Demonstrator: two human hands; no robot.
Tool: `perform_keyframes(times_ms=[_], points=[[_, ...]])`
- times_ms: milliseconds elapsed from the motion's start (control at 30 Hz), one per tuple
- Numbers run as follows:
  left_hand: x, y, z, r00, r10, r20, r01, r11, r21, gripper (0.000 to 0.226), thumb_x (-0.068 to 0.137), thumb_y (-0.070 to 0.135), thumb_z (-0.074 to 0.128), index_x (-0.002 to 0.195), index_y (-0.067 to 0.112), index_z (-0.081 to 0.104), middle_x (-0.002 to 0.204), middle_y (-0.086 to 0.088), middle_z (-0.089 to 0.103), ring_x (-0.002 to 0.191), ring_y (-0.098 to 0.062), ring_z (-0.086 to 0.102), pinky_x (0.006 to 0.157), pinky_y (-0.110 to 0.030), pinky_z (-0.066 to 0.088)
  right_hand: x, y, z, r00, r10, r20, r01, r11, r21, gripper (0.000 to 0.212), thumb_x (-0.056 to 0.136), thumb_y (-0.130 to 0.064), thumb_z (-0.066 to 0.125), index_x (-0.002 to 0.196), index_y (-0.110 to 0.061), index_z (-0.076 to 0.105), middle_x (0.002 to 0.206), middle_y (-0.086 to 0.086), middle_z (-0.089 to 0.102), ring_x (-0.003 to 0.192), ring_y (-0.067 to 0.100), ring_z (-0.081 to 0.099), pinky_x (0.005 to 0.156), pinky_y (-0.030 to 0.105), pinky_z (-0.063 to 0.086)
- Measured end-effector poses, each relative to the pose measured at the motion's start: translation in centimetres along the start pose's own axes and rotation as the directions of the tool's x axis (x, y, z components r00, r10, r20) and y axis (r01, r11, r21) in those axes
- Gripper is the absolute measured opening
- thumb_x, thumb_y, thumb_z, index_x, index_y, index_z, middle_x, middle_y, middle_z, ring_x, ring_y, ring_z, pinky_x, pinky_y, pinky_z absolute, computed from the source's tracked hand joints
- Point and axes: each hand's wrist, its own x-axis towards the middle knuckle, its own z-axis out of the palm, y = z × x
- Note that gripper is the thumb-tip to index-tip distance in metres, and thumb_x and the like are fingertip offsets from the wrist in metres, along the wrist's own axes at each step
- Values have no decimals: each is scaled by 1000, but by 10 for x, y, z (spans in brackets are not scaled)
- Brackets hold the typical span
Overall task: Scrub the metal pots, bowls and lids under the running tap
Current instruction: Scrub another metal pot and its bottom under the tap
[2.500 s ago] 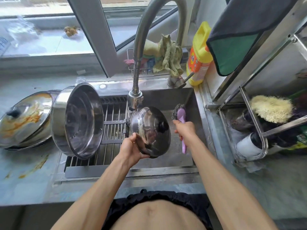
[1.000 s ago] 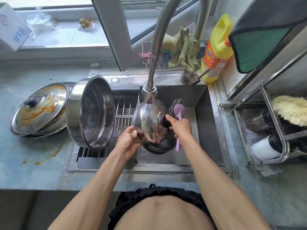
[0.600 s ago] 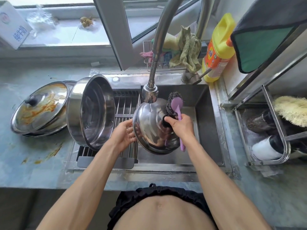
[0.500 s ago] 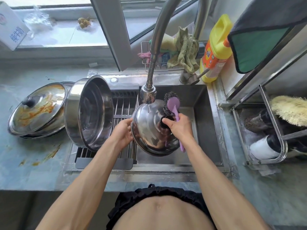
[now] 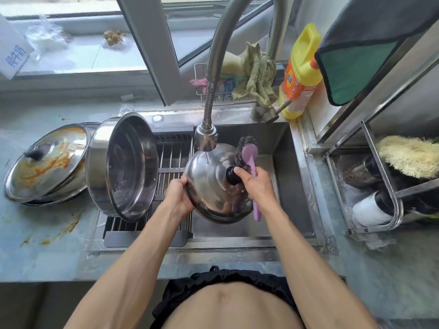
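Head view: the right hand (image 5: 257,186) is closed around the pink handle of a steel-wool scrubber (image 5: 247,155), and its thumb presses against the black knob (image 5: 232,175) at the centre of a steel lid (image 5: 211,186). The scrubber's dark wire head sits on the lid's upper right edge, with the handle running down past the lid's right side. The left hand (image 5: 177,197) curls over the lid's left rim, fingers behind and thumb in front, and holds it tilted over the sink (image 5: 294,186). A thin stream of water falls from the tap head (image 5: 206,140) onto the upper part of the lid.

Just left of the lid, a large steel pot (image 5: 126,167) stands on its side on the ribbed drain rack (image 5: 172,160), its opening turned toward the lid and close to the left hand. Beyond it on the counter (image 5: 47,238), a second lid (image 5: 46,162) smeared with orange sauce lies tilted on another pan, with orange stains on the counter in front.

Behind the sink a wire caddy (image 5: 222,96) holds a greenish rag (image 5: 257,74), and a yellow detergent bottle (image 5: 301,70) stands beside the tap lever. To the right, a steel shelf rack (image 5: 380,186) holds a pale fibrous scrubber (image 5: 408,156) and a white cup (image 5: 369,211) lying on its side. A green and grey cloth (image 5: 356,58) hangs above.
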Motion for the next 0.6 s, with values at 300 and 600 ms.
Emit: perform_keyframes(times_ms=[300, 600], points=[[-23, -4, -8, 999, 9, -32, -13, 993, -114, 39, 110, 26, 33, 78, 22, 54, 65, 4, 71, 59, -10, 71, 63, -29, 59, 3, -11, 11, 997, 81, 6, -81, 989, 123, 25, 93, -32, 62, 79, -12, 65, 77, 6, 68, 43, 13, 39, 40, 26, 31], [-22, 16, 3, 999, 44, -13, -45, 990, -133, 38, 104, 27, 37, 97, 15, 72, 91, -11, 78, 93, -31, 71, 68, -41, 56, 11, 0, -17, 989, 113, -97, -103, 989, 102, 22, 94, -25, 59, 75, -14, 60, 74, 2, 68, 46, 14, 41, 44, 28, 31]])
